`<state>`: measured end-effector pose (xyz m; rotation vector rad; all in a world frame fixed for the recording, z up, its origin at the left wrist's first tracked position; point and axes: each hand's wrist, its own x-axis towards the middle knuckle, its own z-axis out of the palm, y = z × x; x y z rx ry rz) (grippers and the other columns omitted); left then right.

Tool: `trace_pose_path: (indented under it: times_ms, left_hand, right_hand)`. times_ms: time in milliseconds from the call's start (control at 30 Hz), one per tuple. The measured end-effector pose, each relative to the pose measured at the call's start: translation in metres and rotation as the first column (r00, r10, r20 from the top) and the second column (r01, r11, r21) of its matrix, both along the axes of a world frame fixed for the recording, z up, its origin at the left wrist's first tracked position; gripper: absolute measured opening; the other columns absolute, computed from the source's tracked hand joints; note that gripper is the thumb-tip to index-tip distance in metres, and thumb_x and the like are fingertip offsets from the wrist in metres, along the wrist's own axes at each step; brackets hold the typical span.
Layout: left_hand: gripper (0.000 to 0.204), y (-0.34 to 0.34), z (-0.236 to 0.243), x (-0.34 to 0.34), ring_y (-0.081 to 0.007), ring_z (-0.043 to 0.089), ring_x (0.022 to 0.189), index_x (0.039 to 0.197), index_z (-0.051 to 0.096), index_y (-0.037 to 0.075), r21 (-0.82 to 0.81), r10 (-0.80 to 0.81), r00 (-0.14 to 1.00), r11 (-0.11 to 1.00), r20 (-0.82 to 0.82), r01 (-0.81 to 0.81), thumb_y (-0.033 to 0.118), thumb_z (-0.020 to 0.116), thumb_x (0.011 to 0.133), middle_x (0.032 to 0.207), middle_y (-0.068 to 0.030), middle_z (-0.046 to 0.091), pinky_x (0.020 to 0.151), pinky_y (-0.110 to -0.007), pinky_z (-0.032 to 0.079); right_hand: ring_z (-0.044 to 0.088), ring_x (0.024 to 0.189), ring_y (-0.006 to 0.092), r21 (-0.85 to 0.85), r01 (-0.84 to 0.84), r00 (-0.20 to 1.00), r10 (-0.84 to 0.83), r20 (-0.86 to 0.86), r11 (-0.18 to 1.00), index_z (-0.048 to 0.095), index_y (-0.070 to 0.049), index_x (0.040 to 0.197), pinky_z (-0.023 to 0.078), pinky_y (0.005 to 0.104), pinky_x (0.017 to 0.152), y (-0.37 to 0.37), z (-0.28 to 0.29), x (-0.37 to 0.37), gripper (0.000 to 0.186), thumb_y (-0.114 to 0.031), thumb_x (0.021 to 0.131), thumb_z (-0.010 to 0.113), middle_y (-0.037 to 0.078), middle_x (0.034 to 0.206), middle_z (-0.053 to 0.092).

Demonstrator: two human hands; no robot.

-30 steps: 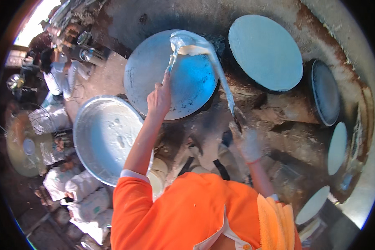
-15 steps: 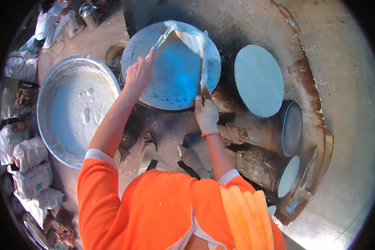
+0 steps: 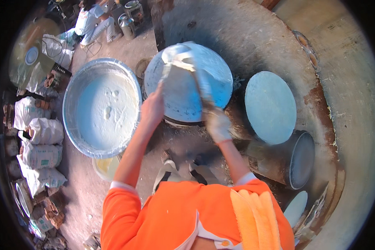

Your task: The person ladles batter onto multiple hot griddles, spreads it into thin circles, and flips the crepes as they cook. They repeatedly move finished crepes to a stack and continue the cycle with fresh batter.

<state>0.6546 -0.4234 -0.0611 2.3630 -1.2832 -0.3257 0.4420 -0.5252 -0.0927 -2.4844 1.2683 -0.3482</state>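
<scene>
My bare left hand (image 3: 153, 109) is closed round the handle of a thin, white-coated tool (image 3: 166, 75). In a pale knit glove, my right hand (image 3: 218, 123) grips a stick-like wooden tool (image 3: 201, 85). Both tools reach over a large round flat plate (image 3: 183, 104) in front of me. Their far ends come close together at a wet white mass (image 3: 177, 54) near the plate's far side. Motion blur hides the exact shape of the tool ends and how they touch the mass. A white film with dark specks covers parts of the plate.
Left of the plate stands a wide metal basin (image 3: 66, 106) of white liquid. Round pale-topped drums (image 3: 271, 107) line the right, beside a curved wall (image 3: 354, 125). White sacks (image 3: 41, 155) are stacked far left. Another person (image 3: 93, 25) crouches at the back left near a metal can (image 3: 126, 27).
The view has shifted, so the scene sits further right and lower. The white sheet that hung stretched between the two tools is now bunched at their ends, which are closer together.
</scene>
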Motion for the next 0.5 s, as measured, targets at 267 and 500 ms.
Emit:
trace_pose_path:
  times_ms: [267, 500]
  left_hand:
    - [0.052, -0.028, -0.029, 0.003, -0.0355, 0.060, 0.077, 0.135, 0.031, 0.015, 0.130, 0.035, 0.997, 0.991, 0.065, -0.043, 0.006, 0.039, 0.085, 0.086, -0.0191, 0.056, 0.065, -0.042, 0.048]
    - [0.050, 0.088, -0.041, -0.034, -0.0348, 0.059, 0.074, 0.133, 0.036, 0.010, -0.040, 0.147, 0.982, 0.989, 0.120, -0.143, 0.008, 0.046, 0.084, 0.079, -0.0207, 0.055, 0.060, -0.044, 0.045]
  right_hand:
    - [0.057, 0.092, 0.0358, 0.239, 0.073, 0.926, 0.023, -0.376, 0.968, 0.030, -0.023, 0.134, 0.046, 0.0474, 0.079, -0.059, 0.012, 0.028, 0.048, -0.035, 0.089, 0.039, 0.018, 0.101, 0.059]
    - [0.059, 0.085, 0.0379, 0.365, -0.186, 0.898, 0.308, -0.314, 0.912, 0.017, -0.026, 0.137, 0.048, 0.0488, 0.071, -0.017, 0.040, 0.043, 0.054, -0.031, 0.089, 0.041, 0.019, 0.098, 0.059]
